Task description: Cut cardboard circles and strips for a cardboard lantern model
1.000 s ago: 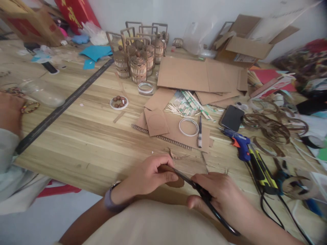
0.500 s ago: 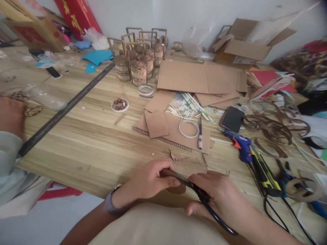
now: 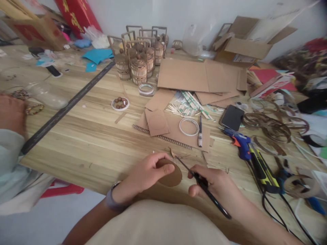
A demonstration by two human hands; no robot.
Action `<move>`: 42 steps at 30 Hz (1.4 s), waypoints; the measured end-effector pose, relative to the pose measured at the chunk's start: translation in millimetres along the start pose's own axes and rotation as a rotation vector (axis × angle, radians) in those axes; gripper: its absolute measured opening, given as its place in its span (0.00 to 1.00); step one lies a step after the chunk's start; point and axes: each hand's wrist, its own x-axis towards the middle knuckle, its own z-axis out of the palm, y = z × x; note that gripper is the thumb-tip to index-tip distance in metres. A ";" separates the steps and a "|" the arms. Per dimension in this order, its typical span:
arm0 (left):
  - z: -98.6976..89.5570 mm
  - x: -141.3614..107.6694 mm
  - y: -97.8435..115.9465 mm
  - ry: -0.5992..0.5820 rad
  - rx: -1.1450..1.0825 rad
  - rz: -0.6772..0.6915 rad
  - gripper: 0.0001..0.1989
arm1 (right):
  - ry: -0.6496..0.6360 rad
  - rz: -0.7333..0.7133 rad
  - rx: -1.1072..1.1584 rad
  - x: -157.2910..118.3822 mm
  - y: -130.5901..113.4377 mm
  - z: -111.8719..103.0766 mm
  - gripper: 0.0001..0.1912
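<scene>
My left hand point(image 3: 148, 173) pinches a round brown cardboard disc point(image 3: 171, 176) at the table's near edge, thumb on top. In my right hand point(image 3: 217, 185) is a pair of black-handled scissors point(image 3: 203, 183), the blades pointing up and left, just beyond the disc and apart from it. A small curled cardboard scrap point(image 3: 172, 153) lies by the blade tips. Farther off, a square cardboard piece point(image 3: 157, 123) bears a drawn circle, beside a white ring point(image 3: 189, 127) and a pen-like tool point(image 3: 200, 132).
Several small bamboo baskets point(image 3: 138, 71) with tall handles stand at the back. To the right lie a blue glue gun point(image 3: 240, 143), a yellow-black cutter point(image 3: 264, 170), a phone point(image 3: 232, 117) and brown strip coils point(image 3: 268, 126). Another person's hand point(image 3: 11, 114) rests at the left.
The scissors have come away from the disc, their tips now beyond it. My left hand has turned the disc so more of its flat face shows.
</scene>
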 end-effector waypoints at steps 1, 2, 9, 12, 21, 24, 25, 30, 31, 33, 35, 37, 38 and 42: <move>-1.1 -0.2 -0.5 0.065 -0.020 -0.032 0.14 | 0.019 0.037 0.023 -0.4 3.6 2.3 0.28; -2.5 -0.2 -1.0 0.116 -0.067 -0.066 0.15 | 0.049 0.064 0.028 -1.3 7.3 4.7 0.27; -20.5 0.0 -10.9 0.222 -0.192 -0.084 0.20 | 0.230 0.036 -0.212 -10.5 29.6 16.0 0.16; -29.9 -2.0 -14.6 0.293 -0.047 -0.050 0.21 | 0.226 -0.008 -0.282 -13.7 37.7 18.8 0.13; -78.2 -15.1 -20.2 0.715 0.130 0.064 0.23 | 0.280 -0.073 -0.535 -13.6 37.6 25.4 0.15; -94.8 -12.9 -33.2 0.811 0.346 0.084 0.20 | 0.263 -0.135 -0.591 3.5 24.0 28.6 0.13; -97.6 -11.4 -37.5 0.832 0.465 0.085 0.20 | 0.255 -0.145 -0.603 10.8 19.6 30.9 0.12; -84.9 -5.5 -54.5 0.951 0.963 0.199 0.22 | 0.193 -0.209 -0.644 41.6 7.4 47.2 0.12; -78.1 -4.8 -58.5 0.880 1.091 0.264 0.24 | 0.183 -0.230 -0.642 43.6 6.8 49.9 0.12; -63.0 -3.2 -68.1 0.631 1.311 0.360 0.28 | 0.176 -0.254 -0.637 41.6 7.0 53.5 0.13; -47.6 -1.7 -78.1 0.413 1.426 0.372 0.34 | 0.167 -0.262 -0.642 31.4 9.2 53.9 0.14; -32.4 0.2 -85.3 0.268 1.482 0.377 0.41 | 0.168 -0.259 -0.645 14.6 14.3 51.4 0.15; -24.4 1.5 -87.0 0.202 1.491 0.397 0.44 | 0.172 -0.255 -0.644 4.5 18.1 49.3 0.15; 16.3 16.2 -78.1 -0.087 1.435 0.598 0.51 | 0.246 -0.181 -0.634 -38.6 42.2 38.7 0.14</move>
